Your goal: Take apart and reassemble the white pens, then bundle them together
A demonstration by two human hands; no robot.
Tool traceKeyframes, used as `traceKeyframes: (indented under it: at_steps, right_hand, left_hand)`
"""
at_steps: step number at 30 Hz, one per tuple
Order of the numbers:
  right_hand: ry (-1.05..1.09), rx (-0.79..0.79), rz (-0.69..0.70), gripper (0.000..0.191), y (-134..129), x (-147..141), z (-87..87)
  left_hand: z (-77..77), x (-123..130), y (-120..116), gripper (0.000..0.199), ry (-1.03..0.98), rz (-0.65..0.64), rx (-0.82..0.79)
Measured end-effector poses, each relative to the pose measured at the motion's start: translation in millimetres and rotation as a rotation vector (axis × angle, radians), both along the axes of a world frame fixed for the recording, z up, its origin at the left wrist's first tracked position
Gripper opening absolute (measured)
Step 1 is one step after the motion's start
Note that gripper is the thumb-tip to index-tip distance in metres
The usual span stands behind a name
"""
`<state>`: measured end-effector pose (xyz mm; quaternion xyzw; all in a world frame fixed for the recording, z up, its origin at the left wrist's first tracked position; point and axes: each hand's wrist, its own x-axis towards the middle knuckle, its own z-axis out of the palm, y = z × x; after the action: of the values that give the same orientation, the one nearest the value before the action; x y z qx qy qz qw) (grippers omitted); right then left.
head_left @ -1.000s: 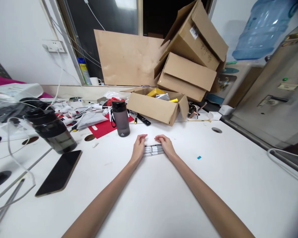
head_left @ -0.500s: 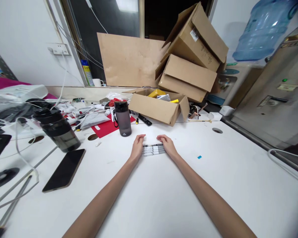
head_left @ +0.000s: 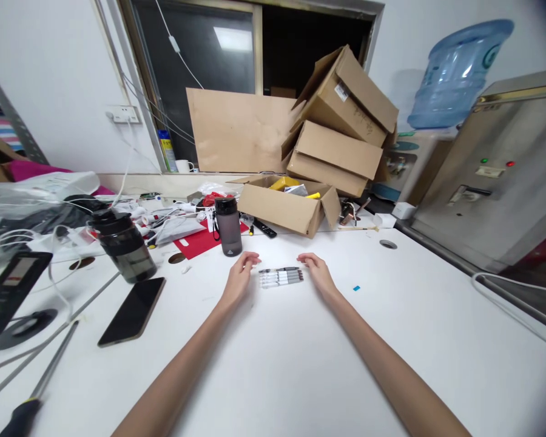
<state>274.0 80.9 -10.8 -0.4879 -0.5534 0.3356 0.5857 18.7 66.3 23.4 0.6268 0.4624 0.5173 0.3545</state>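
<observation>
Several pens [head_left: 281, 277] lie side by side in a row on the white table [head_left: 273, 364], the farthest one dark and slightly apart from the lighter ones. My left hand [head_left: 241, 274] is just beyond their left ends, its fingers apart and curved inward, holding nothing. Off the right ends rests my right hand [head_left: 316, 271], also with spread, slightly bent fingers and nothing in them. A small gap separates each hand from the pens.
A dark bottle [head_left: 228, 227] stands behind my left hand. An open cardboard box [head_left: 277, 208] sits at the back. On the left are a phone [head_left: 131, 312], a larger bottle [head_left: 125, 247] and a screwdriver [head_left: 50, 370]. A blue scrap [head_left: 356, 288] lies right.
Both hands have moved outward, away from the pen ends, and the pens are now uncovered. The camera view has shifted, so the background sits lower in the picture.
</observation>
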Motion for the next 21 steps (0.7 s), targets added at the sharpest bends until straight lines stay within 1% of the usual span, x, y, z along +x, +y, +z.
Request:
traceKeyframes:
  at_steps: [4, 9, 12, 16, 21]
  right_hand:
    - [0.024, -0.016, 0.003, 0.029, -19.5, 6.4, -1.2]
    - [0.034, -0.050, 0.029, 0.027, -40.6, 11.7, -14.0]
    - [0.032, -0.061, 0.045, 0.026, -48.4, 13.1, -19.4]
    - [0.006, -0.049, 0.060, 0.025, -54.2, 12.5, -18.8]
    - [-0.018, -0.047, 0.065, 0.024, -58.1, 11.8, -14.6]
  left_hand:
    - [3.2, -12.0, -22.6, 0.026, 0.170, -0.045, -0.019]
    - [-1.6, -20.3, -45.7, 0.024, 0.322, -0.005, -0.051]
    - [-9.3, -22.7, -52.0, 0.025, 0.339, 0.008, -0.077]
    - [-19.6, -23.3, -56.0, 0.025, 0.355, -0.007, -0.091]
    - [-22.9, -21.5, -61.9, 0.026, 0.389, -0.028, -0.095]
